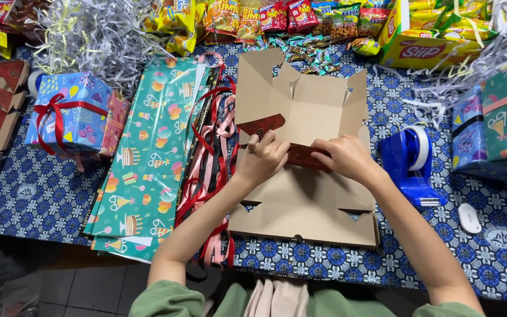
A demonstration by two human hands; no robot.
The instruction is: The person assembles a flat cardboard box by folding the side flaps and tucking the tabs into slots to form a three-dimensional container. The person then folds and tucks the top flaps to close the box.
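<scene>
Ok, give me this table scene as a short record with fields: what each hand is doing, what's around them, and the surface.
left hand: left hand presses on the flat brown cardboard box, fingers curled over a dark red flap
right hand: right hand grips the same flap from the other side
left of box: red and pink ribbons, teal wrapping paper sheets, wrapped gift with red bow
right of box: blue tape dispenser, small white object
far edge: snack packets, shredded paper
surface: blue patterned tablecloth

Single head-worn view, looking steeply down, close over table (382, 258); far table edge at frame top.
</scene>
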